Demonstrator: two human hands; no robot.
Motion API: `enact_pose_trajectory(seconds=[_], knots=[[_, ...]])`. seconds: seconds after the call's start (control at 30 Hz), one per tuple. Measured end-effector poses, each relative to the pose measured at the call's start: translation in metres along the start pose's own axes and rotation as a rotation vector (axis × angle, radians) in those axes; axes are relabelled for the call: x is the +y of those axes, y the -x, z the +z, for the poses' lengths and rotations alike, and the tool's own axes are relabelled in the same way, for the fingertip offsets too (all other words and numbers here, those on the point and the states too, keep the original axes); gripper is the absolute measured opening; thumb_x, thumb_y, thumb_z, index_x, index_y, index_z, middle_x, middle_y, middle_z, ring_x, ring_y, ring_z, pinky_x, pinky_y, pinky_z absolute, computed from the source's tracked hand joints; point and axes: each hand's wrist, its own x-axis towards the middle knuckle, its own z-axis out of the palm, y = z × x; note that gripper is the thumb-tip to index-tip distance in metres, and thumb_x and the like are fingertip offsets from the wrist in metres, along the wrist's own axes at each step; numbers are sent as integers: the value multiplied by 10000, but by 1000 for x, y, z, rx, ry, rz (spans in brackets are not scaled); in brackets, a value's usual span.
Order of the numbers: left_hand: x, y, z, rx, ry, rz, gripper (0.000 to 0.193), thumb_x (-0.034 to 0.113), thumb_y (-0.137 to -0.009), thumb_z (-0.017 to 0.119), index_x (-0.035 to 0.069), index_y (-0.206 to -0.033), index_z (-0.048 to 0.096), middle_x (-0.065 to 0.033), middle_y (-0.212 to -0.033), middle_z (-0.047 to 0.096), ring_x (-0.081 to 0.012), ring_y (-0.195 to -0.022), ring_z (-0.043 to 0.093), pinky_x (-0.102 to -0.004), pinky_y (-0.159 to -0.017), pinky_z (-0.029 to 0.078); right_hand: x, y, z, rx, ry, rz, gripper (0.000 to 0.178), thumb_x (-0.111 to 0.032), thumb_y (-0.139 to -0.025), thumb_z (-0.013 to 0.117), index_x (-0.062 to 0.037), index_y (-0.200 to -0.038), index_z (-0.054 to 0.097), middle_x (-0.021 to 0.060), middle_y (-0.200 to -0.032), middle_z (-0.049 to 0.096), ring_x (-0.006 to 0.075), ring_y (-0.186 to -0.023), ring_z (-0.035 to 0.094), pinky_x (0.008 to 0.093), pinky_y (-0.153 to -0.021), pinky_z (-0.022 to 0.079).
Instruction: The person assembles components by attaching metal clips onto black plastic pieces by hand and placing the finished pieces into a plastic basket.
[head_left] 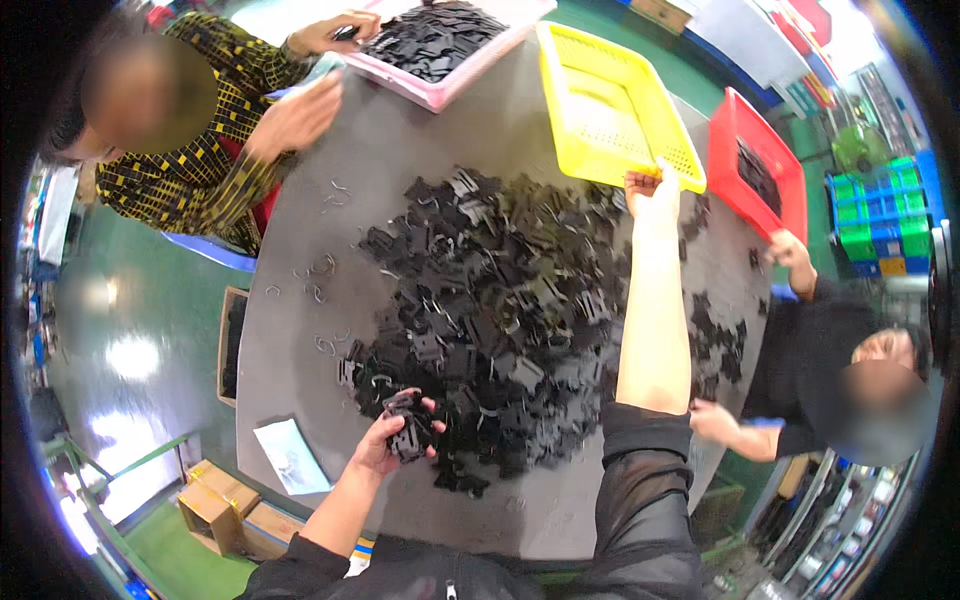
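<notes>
I'm getting bright, even overhead light; glare blooms white on the green floor (130,355) at left. Fisheye bends the edges hard, black vignette rings the frame, rim detail goes soft.

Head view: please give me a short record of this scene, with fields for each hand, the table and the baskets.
left hand: holds a few black parts
right hand: grips the yellow basket at its rim
table: grey, a big pile of black parts on it
other baskets: pink basket, red basket, both with black parts
</notes>
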Motion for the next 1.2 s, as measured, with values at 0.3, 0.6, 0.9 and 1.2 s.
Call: enact_pose_trajectory(seconds=[0.3,0.6,0.9,1.2], knots=[[-40,56,79,-98,-329,-103,520,226,-829,580,108,-1287,365,-163,-1198,486,-375,-1022,553,-477,-640,570,-104,338,-150,253,327,-418,261,24,-748,578,10,-1008,561,71,-948,610,170,-818,590,309,-772,479],[-180,94,126,0,-659,-329,416,199,-839,606,48,-1196,454,-128,-1096,557,-292,-967,592,-430,-653,568,-135,596,-320,465,512,-131,241,17,-735,518,32,-965,592,53,-881,617,143,-754,580,276,-671,467],[-375,114,172,-622,-1939,169,415,206,-812,633,62,-1189,535,-160,-1282,484,-297,-1148,491,-319,-929,407,-201,724,-484,701,148,-246,260,62,-676,547,29,-931,587,72,-878,622,180,-721,601,296,-678,493],[-516,-46,128,-727,-1950,665,312,14,-800,509,76,-1102,555,-114,-1200,522,-288,-1145,485,-361,-945,419,-270,844,-586,1117,134,-395,364,-15,-642,510,-3,-1006,508,64,-907,536,234,-855,564,358,-765,484]])
